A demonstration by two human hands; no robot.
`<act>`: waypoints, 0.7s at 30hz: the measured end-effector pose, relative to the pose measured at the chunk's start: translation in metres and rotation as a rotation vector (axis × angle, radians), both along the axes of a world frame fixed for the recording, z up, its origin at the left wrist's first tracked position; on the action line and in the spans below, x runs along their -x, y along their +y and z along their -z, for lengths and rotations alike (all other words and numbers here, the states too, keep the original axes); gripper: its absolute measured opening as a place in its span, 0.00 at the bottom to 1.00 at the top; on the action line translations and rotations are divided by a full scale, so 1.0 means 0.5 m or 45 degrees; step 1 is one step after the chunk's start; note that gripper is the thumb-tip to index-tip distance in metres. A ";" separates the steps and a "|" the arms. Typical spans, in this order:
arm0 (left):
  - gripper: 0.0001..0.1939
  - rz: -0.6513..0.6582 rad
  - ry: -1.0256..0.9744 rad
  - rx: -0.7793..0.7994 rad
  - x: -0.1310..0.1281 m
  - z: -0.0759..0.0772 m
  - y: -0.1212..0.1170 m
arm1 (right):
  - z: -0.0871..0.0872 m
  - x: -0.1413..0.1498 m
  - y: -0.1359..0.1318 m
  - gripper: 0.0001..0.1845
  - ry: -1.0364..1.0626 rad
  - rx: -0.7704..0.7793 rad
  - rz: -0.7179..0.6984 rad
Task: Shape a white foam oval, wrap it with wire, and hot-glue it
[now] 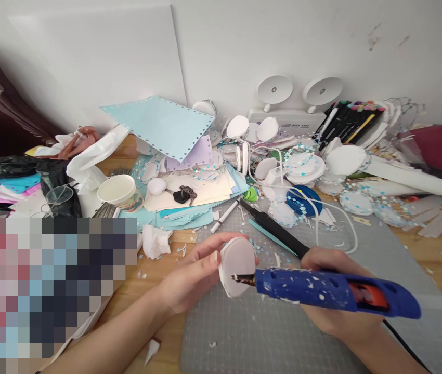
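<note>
On my feed the left hand (184,275) is closed around a white paper disc (237,262), held upright above the grey cutting mat (236,337), thumb at the near rim and fingers wrapped behind. The right hand (349,327) is clamped on the grip of a blue glue gun (302,288). Its nozzle overlaps the disc's face from where I look; I can't tell whether they touch

I'd judge the disc very light, stiff enough to keep its round shape, yet easily dented if I squeezed across the middle. I'd take it by the rim, opposite the nozzle, with light pressure and the face left free. Any glue on it could be hot and slippery, so I'd keep my fingertips off wet patches

The gun looks like the heavier piece, rigid, probably nose-light with its weight over the grip. I'd hold it only there, well behind the metal tip, and mind the dark cord (406,345) trailing over the mat, which could tug
</note>
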State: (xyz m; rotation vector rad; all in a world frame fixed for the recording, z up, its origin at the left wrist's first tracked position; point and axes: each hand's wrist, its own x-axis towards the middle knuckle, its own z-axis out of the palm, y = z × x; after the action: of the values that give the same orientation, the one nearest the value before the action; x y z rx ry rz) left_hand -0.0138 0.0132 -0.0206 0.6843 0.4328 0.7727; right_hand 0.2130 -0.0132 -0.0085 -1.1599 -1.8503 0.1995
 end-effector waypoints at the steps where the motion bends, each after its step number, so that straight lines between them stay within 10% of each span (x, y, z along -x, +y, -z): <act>1: 0.29 0.000 -0.002 -0.001 0.000 -0.001 0.000 | -0.002 0.002 0.001 0.10 -0.015 -0.004 -0.011; 21: 0.25 -0.210 -0.085 0.098 0.013 -0.003 0.019 | -0.039 -0.038 0.004 0.15 0.406 0.313 0.264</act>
State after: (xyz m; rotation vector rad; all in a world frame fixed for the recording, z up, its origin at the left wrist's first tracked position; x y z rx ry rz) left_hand -0.0205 0.0225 -0.0189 0.5541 0.4593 0.9273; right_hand 0.2319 -0.0114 0.0110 -1.3903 -1.4441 0.4752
